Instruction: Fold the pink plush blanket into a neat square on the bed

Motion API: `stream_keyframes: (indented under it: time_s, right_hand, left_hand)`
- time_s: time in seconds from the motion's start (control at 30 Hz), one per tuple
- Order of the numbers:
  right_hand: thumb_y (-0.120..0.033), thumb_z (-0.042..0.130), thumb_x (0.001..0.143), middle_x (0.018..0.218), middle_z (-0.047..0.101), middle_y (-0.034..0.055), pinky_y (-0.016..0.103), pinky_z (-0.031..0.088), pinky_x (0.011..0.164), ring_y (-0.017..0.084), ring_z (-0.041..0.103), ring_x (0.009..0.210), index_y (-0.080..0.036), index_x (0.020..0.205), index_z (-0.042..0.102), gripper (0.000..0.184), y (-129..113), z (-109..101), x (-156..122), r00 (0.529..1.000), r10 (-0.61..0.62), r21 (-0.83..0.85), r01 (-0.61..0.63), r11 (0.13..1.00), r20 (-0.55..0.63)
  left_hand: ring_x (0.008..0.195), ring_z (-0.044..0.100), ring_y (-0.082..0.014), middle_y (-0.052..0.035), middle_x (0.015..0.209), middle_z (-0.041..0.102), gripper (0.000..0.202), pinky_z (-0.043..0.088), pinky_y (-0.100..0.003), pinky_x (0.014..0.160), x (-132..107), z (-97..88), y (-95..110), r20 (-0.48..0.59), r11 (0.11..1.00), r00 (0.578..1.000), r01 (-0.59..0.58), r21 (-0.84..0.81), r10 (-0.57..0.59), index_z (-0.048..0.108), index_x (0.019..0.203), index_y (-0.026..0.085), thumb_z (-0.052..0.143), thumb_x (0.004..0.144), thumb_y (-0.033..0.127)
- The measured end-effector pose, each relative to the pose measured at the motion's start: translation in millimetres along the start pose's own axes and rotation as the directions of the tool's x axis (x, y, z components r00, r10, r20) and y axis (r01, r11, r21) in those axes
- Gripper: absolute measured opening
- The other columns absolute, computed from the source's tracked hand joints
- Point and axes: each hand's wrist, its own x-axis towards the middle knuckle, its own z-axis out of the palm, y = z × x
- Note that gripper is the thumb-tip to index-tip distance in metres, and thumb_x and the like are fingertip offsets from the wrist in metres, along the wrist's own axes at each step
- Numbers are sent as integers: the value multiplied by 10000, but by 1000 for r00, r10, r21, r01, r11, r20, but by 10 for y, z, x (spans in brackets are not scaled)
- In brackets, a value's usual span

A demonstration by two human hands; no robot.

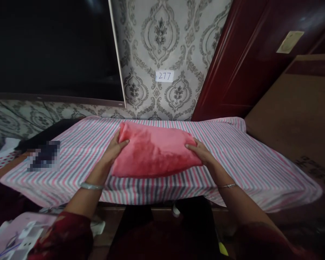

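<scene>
A folded pink plush cloth, soft and slightly rumpled, is in front of me at the middle of the striped cloth that covers the table. My left hand grips its left side, thumb on top and the other fingers behind or beneath the edge. On the opposite side my right hand holds it the same way, thumb pressed on the upper face. The fingertips of both hands are mostly hidden by the fabric. I cannot tell whether the bundle rests on the table or is slightly raised.
A large screen hangs at the back left. On the right a cardboard box stands against a dark red door. A blurred-out dark item lies on the table's left end. Below left is a pink box or tray.
</scene>
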Motion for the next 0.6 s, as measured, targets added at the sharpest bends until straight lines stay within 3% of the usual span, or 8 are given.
stream_keyframes:
  time_s: [0.1,0.2,0.27,0.37,0.43,0.53,0.6]
  right_hand:
    - [-545,830,679,1190,723,86,411,560,927,313,677,1085,-220,1282,609,720,31,73,-279,997,41,48,-44,998,65]
    - [-564,842,675,1194,720,106,431,558,939,313,691,1056,-221,1257,625,710,183,112,-513,960,175,74,-195,978,219]
    - [-612,817,693,1187,721,109,428,562,913,302,695,1029,-221,1224,644,682,285,90,-552,943,240,12,-249,968,232]
    - [-670,752,729,1152,729,98,398,562,856,300,686,1029,-210,1146,682,624,373,20,-411,959,235,-142,-214,967,156]
    - [-664,742,722,1105,738,90,379,551,851,301,678,1033,-201,1085,702,590,388,-5,-230,979,178,-215,-153,964,102]
    - [-634,710,721,970,746,71,352,540,809,280,680,955,-189,1002,709,526,367,34,68,994,111,-250,-106,963,6]
    - [-610,677,727,854,731,57,328,530,744,258,673,869,-181,925,696,472,339,99,247,993,104,-250,-115,961,-57]
  left_hand:
    - [1308,572,-338,-95,1417,624,869,469,-434,1106,11,-165,96,74,995,993,92,37,-94,566,1405,219,861,612,420]
    - [1167,654,-359,-159,1292,687,922,553,-443,975,-92,-307,-12,159,926,913,364,97,-376,603,1332,155,898,515,464]
    - [1138,667,-353,-193,1290,676,970,569,-432,923,-134,-357,-113,96,876,877,453,166,-472,563,1377,129,897,524,448]
    - [1161,662,-304,-188,1362,632,890,553,-375,918,-38,-339,-175,-109,820,914,398,411,-390,463,1487,133,797,705,397]
    - [1164,663,-283,-166,1333,657,726,529,-345,937,135,-277,-161,-164,724,933,352,593,-320,509,1457,125,705,802,368]
    - [1128,679,-323,-173,1170,735,472,512,-353,927,470,-172,-135,-182,622,927,358,697,-329,698,1191,94,674,821,385]
    - [1093,688,-379,-220,1074,750,408,517,-385,887,687,-121,-141,-201,592,917,378,711,-344,741,1000,74,688,805,428]
